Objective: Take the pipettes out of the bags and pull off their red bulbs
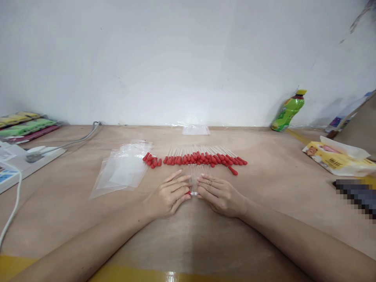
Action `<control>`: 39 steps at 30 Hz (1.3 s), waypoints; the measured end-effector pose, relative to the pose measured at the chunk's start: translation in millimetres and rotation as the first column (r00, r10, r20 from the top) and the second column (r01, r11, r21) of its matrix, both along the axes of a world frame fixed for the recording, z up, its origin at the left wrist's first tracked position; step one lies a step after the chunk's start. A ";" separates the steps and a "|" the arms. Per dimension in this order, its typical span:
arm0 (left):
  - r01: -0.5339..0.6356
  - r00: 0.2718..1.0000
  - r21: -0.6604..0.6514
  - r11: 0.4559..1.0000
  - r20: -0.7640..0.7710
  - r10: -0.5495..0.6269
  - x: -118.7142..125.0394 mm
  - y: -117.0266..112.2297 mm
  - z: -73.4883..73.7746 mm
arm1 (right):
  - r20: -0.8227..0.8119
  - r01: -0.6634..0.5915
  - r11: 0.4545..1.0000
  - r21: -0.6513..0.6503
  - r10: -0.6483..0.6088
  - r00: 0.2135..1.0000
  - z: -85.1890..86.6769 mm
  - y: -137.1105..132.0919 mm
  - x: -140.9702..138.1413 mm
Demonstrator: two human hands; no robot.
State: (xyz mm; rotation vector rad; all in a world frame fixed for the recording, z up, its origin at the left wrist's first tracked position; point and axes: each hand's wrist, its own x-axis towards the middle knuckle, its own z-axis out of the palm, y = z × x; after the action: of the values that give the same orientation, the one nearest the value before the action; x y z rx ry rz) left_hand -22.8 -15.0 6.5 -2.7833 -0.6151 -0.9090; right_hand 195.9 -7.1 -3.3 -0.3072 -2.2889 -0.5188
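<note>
In the middle of the table my left hand (175,194) is closed, with a red rubber bulb (188,192) showing between its fingertips. My right hand (219,193) faces it, thumb and fingers pinched on a short clear glass tube (194,193) that spans the gap between the hands. Whether the tube sits inside the bulb is hidden by my fingers. Just beyond lie several loose glass tubes (195,172), side by side. Behind them stretches a row of glass droppers with red bulbs (199,157). One red-bulbed dropper (233,170) lies apart at the right.
Loose red bulbs (152,159) rest by clear zip bags (122,168) at the left. Another bag (196,130) lies by the wall. A power strip (35,162) is far left. A green bottle (289,111), tissue pack (335,158) and dark phone (357,196) are right.
</note>
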 end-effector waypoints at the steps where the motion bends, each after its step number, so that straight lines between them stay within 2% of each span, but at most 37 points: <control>1: 0.002 1.000 -0.005 1.000 -0.001 -0.002 -0.1 -0.1 0.1 | -0.001 -0.002 1.000 0.002 0.002 1.000 0.1 -0.2 0.3; 9: 0.028 1.000 -0.090 0.996 0.015 -0.027 -3.3 1.8 -0.7 | 0.008 -0.007 1.000 0.016 0.006 1.000 1.0 -0.6 4.6; 17: 0.041 0.998 -0.033 0.999 0.039 -0.040 -2.6 0.3 -1.2 | 0.040 -0.006 0.999 -0.048 0.008 0.999 -4.9 2.0 11.5; 19: 0.007 0.996 -0.020 1.000 0.084 -0.005 -6.1 2.4 -1.0 | 0.024 -0.005 0.998 -0.059 0.007 1.000 -6.3 3.1 15.8; 21: -0.123 0.971 -0.022 0.992 0.203 0.125 -13.6 9.0 0.7 | -0.033 0.028 0.995 -0.096 -0.031 0.999 -6.9 5.1 20.2; 22: -0.227 0.931 -0.039 0.973 0.284 0.229 -18.8 14.1 2.4 | -0.071 0.056 0.991 -0.120 -0.065 0.995 -6.9 6.2 21.7; 24: -0.424 0.800 -0.112 0.899 0.418 0.430 -31.6 27.4 7.5 | -0.107 0.130 0.980 -0.150 -0.147 0.983 -6.3 8.0 22.2; 26: -0.564 0.684 -0.217 0.797 0.419 0.597 -46.7 42.8 13.6 | -0.099 0.202 0.969 -0.140 -0.217 0.971 -5.3 8.5 19.3; 28: -0.675 0.582 -0.263 0.689 0.385 0.717 -62.8 57.0 18.5 | -0.070 0.253 0.959 -0.129 -0.263 0.962 -4.2 7.7 14.8; 33: -0.721 0.517 -0.370 0.586 0.277 0.810 -91.2 76.6 16.5 | -0.001 0.286 0.932 -0.224 -0.293 0.956 -2.4 3.6 7.6; 36: -0.708 0.526 -0.426 0.563 0.215 0.823 -94.0 79.5 10.1 | -0.050 0.265 0.929 -0.259 -0.287 0.957 -1.2 2.2 7.3; 39: -0.742 0.535 -0.386 0.548 0.151 0.831 -92.7 80.6 6.5 | -0.104 0.236 0.938 -0.252 -0.269 0.958 0.0 1.5 6.9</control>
State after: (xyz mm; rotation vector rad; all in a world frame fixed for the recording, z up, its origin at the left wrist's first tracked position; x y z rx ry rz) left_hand -115.5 65.7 12.9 -2.0551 -2.0000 -1.0666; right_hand 202.8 -5.6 -3.3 -0.7417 -2.1894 -0.3372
